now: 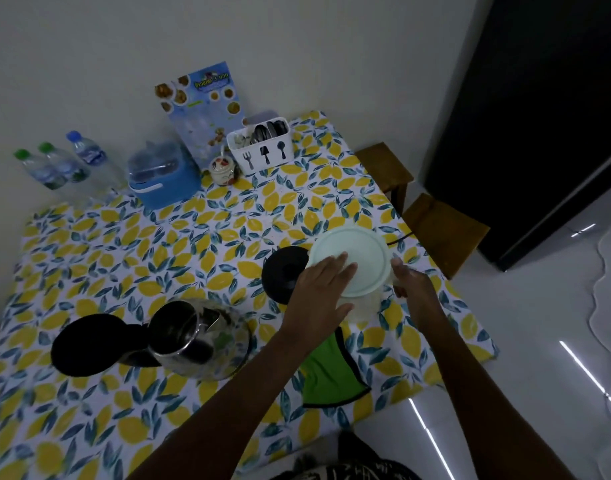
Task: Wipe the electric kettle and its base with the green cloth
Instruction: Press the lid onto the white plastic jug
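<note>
Both hands rest on a pale lid point(352, 259): left hand point(323, 289) flat on top, right hand point(413, 284) gripping its rim. Kettle point(196, 337), base point(285, 273) and cloth point(331, 372) lie on the surface point(158, 244). The leaflet's point(203, 109) writing is unreadable.

dim, soft, wide-angle warped edges; floor glare streaks.

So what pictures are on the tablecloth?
Yellow lemons with blue-green leaves on the white tablecloth, seen from the head camera.

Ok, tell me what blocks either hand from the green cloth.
Nothing visible blocks it. Both the left hand and right hand are on a lidded white container; the green cloth lies just nearer, under the left forearm.
</note>
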Demonstrator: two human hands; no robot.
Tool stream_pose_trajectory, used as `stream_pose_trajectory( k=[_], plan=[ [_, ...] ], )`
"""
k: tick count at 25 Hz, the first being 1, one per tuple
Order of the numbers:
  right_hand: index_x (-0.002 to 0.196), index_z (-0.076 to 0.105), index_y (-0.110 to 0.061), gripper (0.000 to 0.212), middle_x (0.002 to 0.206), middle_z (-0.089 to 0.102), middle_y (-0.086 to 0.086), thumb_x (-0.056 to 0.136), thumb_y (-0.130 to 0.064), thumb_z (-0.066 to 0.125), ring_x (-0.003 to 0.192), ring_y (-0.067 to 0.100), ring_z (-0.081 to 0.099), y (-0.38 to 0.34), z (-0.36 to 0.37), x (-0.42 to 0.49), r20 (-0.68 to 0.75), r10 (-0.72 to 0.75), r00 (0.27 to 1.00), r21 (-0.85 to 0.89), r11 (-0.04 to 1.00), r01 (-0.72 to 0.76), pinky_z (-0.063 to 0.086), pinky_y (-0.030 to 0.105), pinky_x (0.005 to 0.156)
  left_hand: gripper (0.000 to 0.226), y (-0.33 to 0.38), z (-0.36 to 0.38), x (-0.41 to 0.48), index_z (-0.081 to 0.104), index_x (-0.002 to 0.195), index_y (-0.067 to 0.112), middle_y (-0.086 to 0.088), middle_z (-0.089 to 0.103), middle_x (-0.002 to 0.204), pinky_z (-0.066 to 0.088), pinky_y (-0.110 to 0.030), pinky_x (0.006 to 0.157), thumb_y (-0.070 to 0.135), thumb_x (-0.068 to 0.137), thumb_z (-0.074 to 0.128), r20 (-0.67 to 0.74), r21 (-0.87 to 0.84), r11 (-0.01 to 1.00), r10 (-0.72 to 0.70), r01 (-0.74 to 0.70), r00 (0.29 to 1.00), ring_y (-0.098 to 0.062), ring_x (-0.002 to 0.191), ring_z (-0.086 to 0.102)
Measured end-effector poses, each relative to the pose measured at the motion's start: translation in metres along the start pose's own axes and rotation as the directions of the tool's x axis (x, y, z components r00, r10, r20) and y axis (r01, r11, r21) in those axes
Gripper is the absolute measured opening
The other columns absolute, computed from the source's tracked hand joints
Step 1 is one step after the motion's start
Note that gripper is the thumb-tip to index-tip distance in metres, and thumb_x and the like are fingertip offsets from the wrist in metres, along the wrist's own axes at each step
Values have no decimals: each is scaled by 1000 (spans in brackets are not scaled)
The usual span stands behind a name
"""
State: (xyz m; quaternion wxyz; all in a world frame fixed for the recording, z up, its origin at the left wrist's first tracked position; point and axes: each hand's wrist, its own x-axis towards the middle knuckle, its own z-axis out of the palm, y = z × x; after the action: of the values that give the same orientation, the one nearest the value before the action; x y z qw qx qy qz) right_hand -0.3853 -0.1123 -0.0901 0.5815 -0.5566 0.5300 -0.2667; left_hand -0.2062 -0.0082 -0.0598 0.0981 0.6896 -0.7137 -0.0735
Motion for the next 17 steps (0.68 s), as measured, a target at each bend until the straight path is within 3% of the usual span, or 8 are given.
stream_pose_trajectory(
  k=[5,10,15,17],
  plan=[
    [65,51,8,95,51,34,3,54,-86,60,53,19,34,-24,27,-18,80,-36,996,86,996,29,27,36,60,99,0,-38,-33,16,152,18,-13,18,161,29,-53,113,53,77,70,-2,162,987,-18,18,1000,-38,147,19],
    [45,41,-17,57,41,38,-2,77,-57,65,46,19,37,-71,81,-37,157,-66,985,-23,997,71,33,34,59,99,-15,-74,-80,-4,153,26,-15,-6,163,16,-59,118,45,85,66,2,125,974,-192,190,981,-47,146,-1],
    [56,51,-10,50,59,53,8,83,-50,66,51,15,47,-125,135,-45,187,-92,978,-258,956,139,40,26,49,102,-41,-84,-118,-5,153,19,-14,-6,163,12,-56,118,46,85,66,-113,-80,937,-349,341,930,-45,147,-3],
    [67,63,-5,43,76,65,15,82,-45,69,61,15,56,-140,149,-47,222,-118,968,-258,950,175,46,28,59,109,-53,-85,-122,-5,153,17,-16,-3,162,13,-55,119,47,81,70,-133,-113,921,-386,373,913,-46,146,0]
  ],
)
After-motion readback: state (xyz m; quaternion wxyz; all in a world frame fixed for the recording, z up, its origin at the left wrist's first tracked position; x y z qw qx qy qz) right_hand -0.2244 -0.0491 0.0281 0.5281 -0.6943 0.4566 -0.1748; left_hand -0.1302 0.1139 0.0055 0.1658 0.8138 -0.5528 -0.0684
